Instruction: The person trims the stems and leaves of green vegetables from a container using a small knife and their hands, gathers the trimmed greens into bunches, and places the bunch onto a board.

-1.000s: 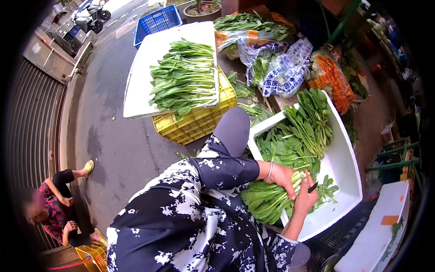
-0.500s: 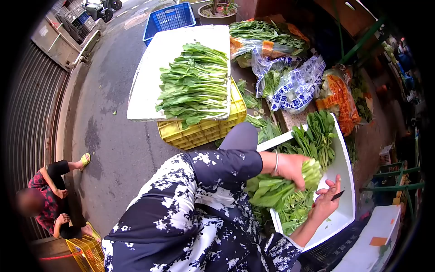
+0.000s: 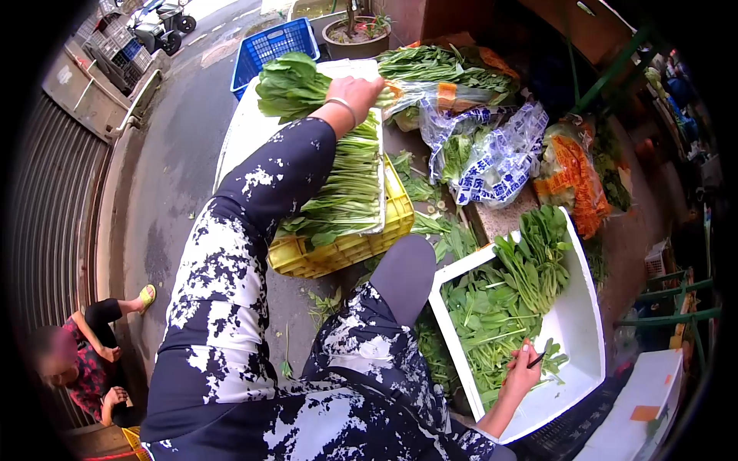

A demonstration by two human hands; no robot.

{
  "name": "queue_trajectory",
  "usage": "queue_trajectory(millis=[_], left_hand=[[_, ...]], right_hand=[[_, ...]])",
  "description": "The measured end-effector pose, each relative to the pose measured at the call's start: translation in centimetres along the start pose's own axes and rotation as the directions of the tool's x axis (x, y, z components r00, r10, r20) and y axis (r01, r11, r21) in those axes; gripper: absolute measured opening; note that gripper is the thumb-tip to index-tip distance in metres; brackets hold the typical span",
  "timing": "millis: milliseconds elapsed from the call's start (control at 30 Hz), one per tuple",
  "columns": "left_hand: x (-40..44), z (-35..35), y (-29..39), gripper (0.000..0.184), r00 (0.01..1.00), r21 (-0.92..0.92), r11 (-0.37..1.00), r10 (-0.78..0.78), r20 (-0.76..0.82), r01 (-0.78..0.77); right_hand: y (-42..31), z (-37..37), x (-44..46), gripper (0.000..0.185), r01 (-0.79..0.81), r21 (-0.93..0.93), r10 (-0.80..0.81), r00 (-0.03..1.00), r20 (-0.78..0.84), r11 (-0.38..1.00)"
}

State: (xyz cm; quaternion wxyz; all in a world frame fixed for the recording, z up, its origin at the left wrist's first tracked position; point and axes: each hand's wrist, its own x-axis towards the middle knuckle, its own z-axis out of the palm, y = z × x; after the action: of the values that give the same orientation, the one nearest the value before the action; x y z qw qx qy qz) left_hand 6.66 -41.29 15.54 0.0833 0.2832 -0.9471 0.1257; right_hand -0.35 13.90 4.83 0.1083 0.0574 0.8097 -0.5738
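Observation:
My left hand (image 3: 356, 96), with a bangle on its wrist, is closed round the stems of a bunch of leafy greens (image 3: 290, 83). It is over the far end of a white foam board (image 3: 244, 138). Rows of the same greens (image 3: 346, 180) lie on that board, stems to the right, partly covered by my sleeve. My right hand (image 3: 524, 365) grips a small dark knife (image 3: 536, 360) above a white foam box (image 3: 588, 330). Inside the box are loose leaves (image 3: 484, 315) and a heap of whole greens (image 3: 538, 253).
Under the board stands a yellow crate (image 3: 400, 196), with a blue crate (image 3: 273, 46) behind. Bagged vegetables (image 3: 492, 154) and a potted plant (image 3: 357, 34) are at the back right. Another person (image 3: 81, 361) sits at the left by a shutter. Scraps (image 3: 323, 307) lie on the ground.
My left hand has carried the bunch of greens from the foam box up and left to the far end of the board. My right hand has lowered slightly with the knife.

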Motion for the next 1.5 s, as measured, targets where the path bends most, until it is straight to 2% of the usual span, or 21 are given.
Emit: queue_trajectory(millis=[33,133,333,367,467,600,633,700,800,833,933,1033,1133,1200,1233,1267,1300,1333,1400,1467,1500], left_hand=[[-0.1,2.4,-1.0,0.019,0.999,0.060,0.998,0.028,-0.032,-0.026],[-1.4,6.1,-0.9,0.017,0.997,0.115,0.993,0.006,0.071,-0.014],[-2.3,9.7,-0.8,0.024,0.992,-0.023,0.998,-0.057,0.111,0.060],[-1.8,8.8,-0.8,0.034,0.972,-0.058,0.995,-0.068,0.223,0.083],[-1.1,8.3,-1.4,0.042,0.939,-0.066,0.997,-0.009,0.344,0.034],[-0.5,6.3,-0.6,0.082,0.845,-0.114,0.976,-0.097,0.526,0.183],[-0.3,6.3,-0.3,0.082,0.845,-0.118,0.976,-0.095,0.526,0.183],[-0.1,6.1,0.0,0.100,0.762,-0.108,0.981,-0.052,0.645,0.158],[-3.2,4.3,1.9,0.110,0.788,-0.146,0.936,-0.179,0.589,0.321],[-4.1,5.2,2.1,0.115,0.810,-0.233,0.910,-0.162,0.563,0.344],[-7.1,7.7,3.1,0.104,0.888,-0.143,0.944,-0.218,0.405,0.297],[-6.5,8.6,2.9,0.094,0.885,-0.082,0.954,-0.231,0.404,0.287],[-5.7,11.2,1.1,0.098,0.899,-0.109,0.958,-0.204,0.387,0.264],[-5.4,12.2,0.5,0.099,0.918,-0.115,0.960,-0.203,0.340,0.255],[-5.3,11.6,1.1,0.098,0.917,-0.041,0.964,-0.237,0.320,0.263],[-5.2,10.6,1.5,0.098,0.915,0.034,0.961,-0.273,0.296,0.276],[-5.7,6.6,4.4,0.097,0.917,0.122,0.955,-0.296,0.268,0.272],[-6.1,3.7,6.8,0.090,0.940,0.127,0.963,-0.261,0.219,0.238],[-6.2,2.9,9.2,0.081,0.996,-0.006,0.999,-0.031,0.080,0.032],[-7.6,0.0,14.2,0.058,0.987,-0.211,0.965,0.162,0.009,-0.157],[-7.9,0.6,15.9,0.044,0.945,-0.365,0.872,0.297,-0.136,-0.327]], right_hand=[[0.0,0.1,-0.3,0.027,0.015,-0.026,-0.015,1.000,-0.002,1.000],[0.4,0.0,-0.4,0.026,0.033,-0.074,-0.032,0.999,0.014,0.997],[0.0,1.5,-0.4,0.025,0.047,-0.109,-0.042,0.998,0.043,0.993],[0.1,1.7,-0.3,0.025,0.077,-0.094,-0.071,0.996,0.061,0.993],[0.0,2.6,-0.3,0.025,0.053,-0.129,-0.038,0.993,0.113,0.990],[0.1,3.4,-0.3,0.025,0.066,-0.113,-0.050,0.990,0.135,0.991],[0.1,3.6,-0.4,0.025,0.058,-0.098,-0.045,0.990,0.131,0.993],[0.8,3.4,-0.2,0.025,0.062,-0.094,-0.049,0.989,0.140,0.994],[1.0,3.4,-0.3,0.025,0.057,-0.079,-0.044,0.987,0.157,0.995],[1.2,3.2,-0.5,0.025,0.045,-0.074,-0.032,0.987,0.160,0.996],[0.8,3.5,-1.0,0.027,0.001,-0.114,0.021,0.981,0.193,0.993],[-0.9,2.3,-1.8,0.027,-0.029,-0.195,0.097,0.933,0.346,0.980],[-3.1,-0.4,-1.5,0.027,-0.095,-0.139,0.147,0.887,0.439,0.986],[-3.7,-3.0,-1.2,0.023,-0.256,0.088,0.196,0.884,0.424,0.963],[-1.1,-4.2,-0.2,0.022,-0.304,0.440,0.071,0.880,0.470,0.845],[3.0,-5.5,1.4,0.023,-0.476,0.661,0.027,0.822,0.569,0.580],[7.5,-5.9,2.8,0.025,-0.314,0.011,0.298,0.910,0.288,0.949],[10.7,-6.3,3.8,0.029,-0.258,-0.702,0.261,0.959,-0.106,0.664],[12.8,-7.5,3.6,0.033,-0.318,-0.610,0.288,0.946,-0.149,0.726],[13.6,-8.9,3.3,0.038,-0.361,-0.515,0.326,0.932,-0.161,0.777],[13.1,-9.7,3.4,0.038,-0.245,-0.528,0.217,0.969,-0.116,0.813]])
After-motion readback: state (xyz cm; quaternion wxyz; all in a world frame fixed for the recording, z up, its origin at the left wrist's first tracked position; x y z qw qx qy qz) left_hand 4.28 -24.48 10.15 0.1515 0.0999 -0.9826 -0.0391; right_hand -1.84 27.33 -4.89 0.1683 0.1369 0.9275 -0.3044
